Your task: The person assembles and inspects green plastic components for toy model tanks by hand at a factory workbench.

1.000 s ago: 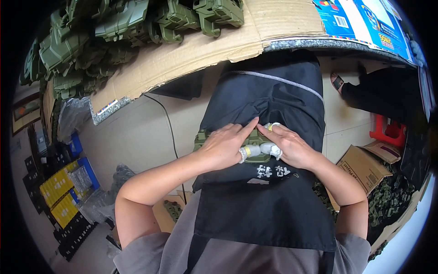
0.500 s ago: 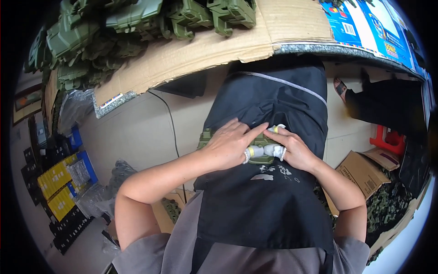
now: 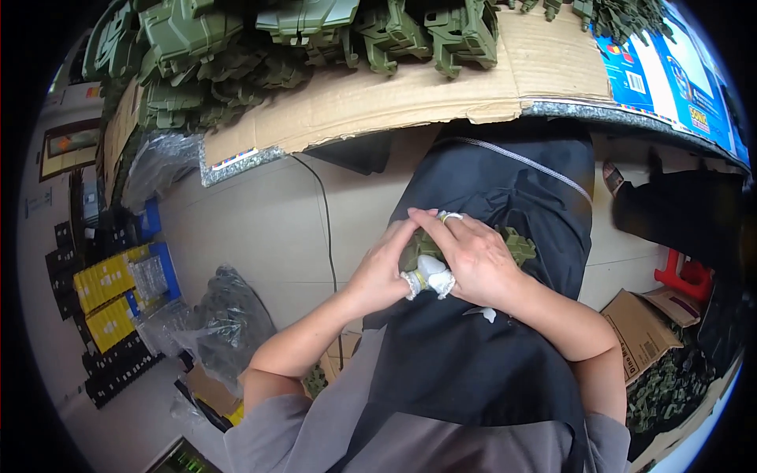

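A dark green moulded plastic part lies across my lap, on the black apron. My left hand closes on its left end, and my right hand lies over its middle and right. My thumbs, wrapped in white finger covers, meet at the near side, and the index fingertips touch at the far side. Both hands grip the part, which they largely hide. Yellow bands show on the finger covers.
Many green plastic parts are piled on the cardboard-covered table ahead. An open carton stands at the right beside small green pieces and a red stool. Another person's dark trouser leg is beyond. A cable hangs at the left.
The green part has turned or shifted; its exposed end now shows at the right instead of the left. My right hand has moved over it, and the whole view has shifted.
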Demonstrator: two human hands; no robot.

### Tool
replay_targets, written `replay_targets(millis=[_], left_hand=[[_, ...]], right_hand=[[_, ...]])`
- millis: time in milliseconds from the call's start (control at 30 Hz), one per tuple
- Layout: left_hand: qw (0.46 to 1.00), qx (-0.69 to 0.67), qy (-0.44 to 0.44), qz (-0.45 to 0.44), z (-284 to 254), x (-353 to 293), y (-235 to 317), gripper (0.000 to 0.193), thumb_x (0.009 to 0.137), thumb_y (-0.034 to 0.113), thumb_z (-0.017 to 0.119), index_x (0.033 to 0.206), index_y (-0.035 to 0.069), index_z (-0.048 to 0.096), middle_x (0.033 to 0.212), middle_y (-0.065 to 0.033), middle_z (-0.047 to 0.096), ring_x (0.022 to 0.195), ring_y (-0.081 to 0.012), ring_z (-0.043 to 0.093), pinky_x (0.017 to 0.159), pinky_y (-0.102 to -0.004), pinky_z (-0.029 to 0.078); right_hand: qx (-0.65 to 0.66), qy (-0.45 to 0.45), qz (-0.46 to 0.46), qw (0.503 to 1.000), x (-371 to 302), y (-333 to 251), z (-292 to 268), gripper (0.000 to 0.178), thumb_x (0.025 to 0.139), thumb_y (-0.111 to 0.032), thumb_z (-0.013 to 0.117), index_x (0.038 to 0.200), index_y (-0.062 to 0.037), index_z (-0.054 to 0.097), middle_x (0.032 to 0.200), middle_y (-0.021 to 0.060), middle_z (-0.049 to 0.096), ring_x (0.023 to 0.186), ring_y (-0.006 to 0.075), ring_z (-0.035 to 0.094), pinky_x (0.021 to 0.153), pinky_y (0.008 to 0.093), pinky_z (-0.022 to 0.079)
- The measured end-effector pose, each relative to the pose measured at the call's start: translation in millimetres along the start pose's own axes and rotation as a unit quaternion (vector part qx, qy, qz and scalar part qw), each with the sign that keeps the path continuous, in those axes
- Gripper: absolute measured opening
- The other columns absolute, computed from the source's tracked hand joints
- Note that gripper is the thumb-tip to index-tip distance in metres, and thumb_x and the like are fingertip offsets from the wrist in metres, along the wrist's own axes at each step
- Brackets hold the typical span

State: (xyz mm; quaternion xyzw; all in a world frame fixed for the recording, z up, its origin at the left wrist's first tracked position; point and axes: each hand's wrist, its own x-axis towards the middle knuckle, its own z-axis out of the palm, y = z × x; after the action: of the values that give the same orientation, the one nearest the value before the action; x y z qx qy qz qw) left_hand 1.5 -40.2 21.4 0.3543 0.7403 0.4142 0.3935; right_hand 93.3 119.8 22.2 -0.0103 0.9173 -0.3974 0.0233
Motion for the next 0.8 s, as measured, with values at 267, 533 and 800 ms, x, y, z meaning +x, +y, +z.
replay_targets(millis=[267,533,800], left_hand=[[1.0,-0.008,0.009,0.016,6,14,3,0.068,0.068,0.002,0.062,0.132,0.01,0.04,0.118,-0.0141,0.052,0.106,-0.0325,0.054,0.085,-0.0383,0.044],[0.978,-0.104,0.064,0.167,-9,40,12,0.112,0.066,0.032,0.079,0.143,0.005,0.003,0.144,-0.0192,0.021,0.133,-0.0291,0.026,0.107,-0.0394,0.021],[0.975,-0.125,-0.061,0.176,31,62,33,0.082,0.081,0.03,0.064,0.144,0.012,0.015,0.135,-0.0162,0.038,0.121,-0.0301,0.042,0.1,-0.0341,0.032]], right_hand=[[0.223,-0.099,-0.012,0.97,5,51,-25,0.076,0.066,-0.001,0.063,0.136,-0.0098,0.036,0.122,0.0172,0.052,0.113,0.0327,0.051,0.096,0.0386,0.04],[0.326,0.137,0.095,0.931,-17,36,-64,0.072,0.072,0.002,0.063,0.138,-0.0101,0.034,0.128,0.0099,0.049,0.114,0.0253,0.052,0.096,0.036,0.042],[0.135,0.164,-0.061,0.975,-46,40,-93,0.078,0.069,-0.006,0.07,0.138,-0.0052,0.032,0.135,0.0169,0.038,0.125,0.0313,0.04,0.101,0.0347,0.034]])
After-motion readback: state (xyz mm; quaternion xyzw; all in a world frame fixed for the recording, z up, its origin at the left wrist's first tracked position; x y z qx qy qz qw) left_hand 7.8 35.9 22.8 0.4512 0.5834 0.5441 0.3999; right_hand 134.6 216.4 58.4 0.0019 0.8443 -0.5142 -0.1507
